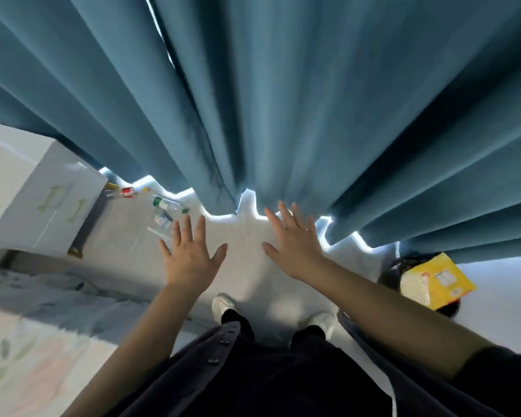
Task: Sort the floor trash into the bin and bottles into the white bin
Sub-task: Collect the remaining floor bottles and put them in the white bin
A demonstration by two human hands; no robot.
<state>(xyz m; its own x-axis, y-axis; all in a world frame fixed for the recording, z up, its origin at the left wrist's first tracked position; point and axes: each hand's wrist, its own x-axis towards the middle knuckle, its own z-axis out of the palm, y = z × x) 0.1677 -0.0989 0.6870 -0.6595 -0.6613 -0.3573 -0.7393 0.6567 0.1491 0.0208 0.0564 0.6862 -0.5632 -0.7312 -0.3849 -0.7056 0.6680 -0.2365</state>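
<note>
My left hand (190,254) and my right hand (292,245) are both held out flat over the pale floor, fingers spread, holding nothing. Beyond my left hand lie clear plastic bottles on the floor: one with a green label and cap (169,204), another with a blue label (163,219). Farther left is a bottle with a red label (127,192). A yellow wrapper (112,185) lies by it. At the right, a yellow and white snack bag (433,279) sits in the black-lined bin (403,263).
Blue curtains (283,100) hang right in front of me, down to the floor. A white cabinet (42,206) stands at the left, with a bed (27,326) below it. My white shoes (223,303) stand on the floor.
</note>
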